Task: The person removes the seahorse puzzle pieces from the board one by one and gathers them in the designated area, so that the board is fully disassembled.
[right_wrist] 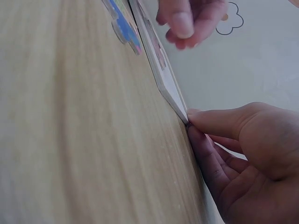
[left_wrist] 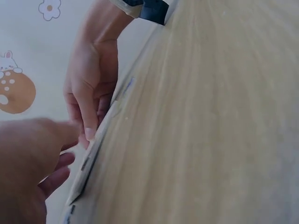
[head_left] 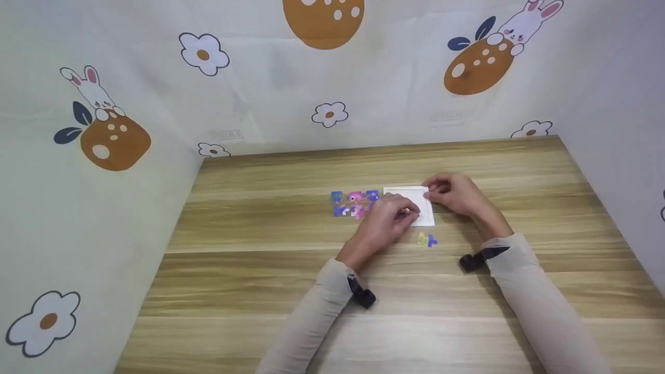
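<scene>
A shallow white puzzle tray [head_left: 425,220] lies flat on the table. My right hand [head_left: 457,195] pinches the tray's right edge between thumb and fingers, as the right wrist view shows closely. My left hand [head_left: 384,218] hovers over the tray's left part with fingers bent, thumb and fingertips apart from the tray [right_wrist: 173,93]. Nothing shows between those fingertips, though part of the hand hides the tray. Inside the tray sits a puzzle piece [right_wrist: 159,49]. A yellow and blue puzzle piece [head_left: 426,239] lies in front of the tray.
Several blue and pink puzzle pieces [head_left: 355,197] lie in two rows left of the tray, partly behind my left hand. The wood-grain table [head_left: 249,280] meets a patterned cloth wall [head_left: 270,109] at the back and sides.
</scene>
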Motion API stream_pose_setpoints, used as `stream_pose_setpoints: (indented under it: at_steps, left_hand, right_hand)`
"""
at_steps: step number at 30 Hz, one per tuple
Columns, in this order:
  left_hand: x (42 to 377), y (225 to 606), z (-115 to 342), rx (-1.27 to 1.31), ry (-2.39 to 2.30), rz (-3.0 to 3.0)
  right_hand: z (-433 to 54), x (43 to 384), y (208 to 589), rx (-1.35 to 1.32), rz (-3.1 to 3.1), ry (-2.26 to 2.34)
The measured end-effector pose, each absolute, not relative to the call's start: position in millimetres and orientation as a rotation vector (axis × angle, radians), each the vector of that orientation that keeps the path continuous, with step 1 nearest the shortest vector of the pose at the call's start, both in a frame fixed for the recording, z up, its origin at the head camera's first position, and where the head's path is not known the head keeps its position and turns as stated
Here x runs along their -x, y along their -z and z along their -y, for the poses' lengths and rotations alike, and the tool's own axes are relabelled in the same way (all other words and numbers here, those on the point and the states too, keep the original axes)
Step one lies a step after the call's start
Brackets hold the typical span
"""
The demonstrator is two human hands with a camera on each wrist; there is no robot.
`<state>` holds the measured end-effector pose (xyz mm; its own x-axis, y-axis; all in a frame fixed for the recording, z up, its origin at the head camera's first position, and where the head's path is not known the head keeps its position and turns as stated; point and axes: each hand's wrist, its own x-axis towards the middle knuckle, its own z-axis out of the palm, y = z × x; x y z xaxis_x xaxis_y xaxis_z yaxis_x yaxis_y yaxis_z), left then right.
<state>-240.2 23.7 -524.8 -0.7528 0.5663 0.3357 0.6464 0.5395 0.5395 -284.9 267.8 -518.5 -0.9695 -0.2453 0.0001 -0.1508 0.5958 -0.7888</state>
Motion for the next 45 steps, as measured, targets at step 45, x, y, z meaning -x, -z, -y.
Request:
stream_pose_setpoints:
  at_steps: [45]
  left_hand:
    - [222.5, 525.0, -16.7, 1.427, 0.937, 2.765]
  right_hand:
    - [-269.1, 284.4, 517.5, 0.374, -2.714, 1.309]
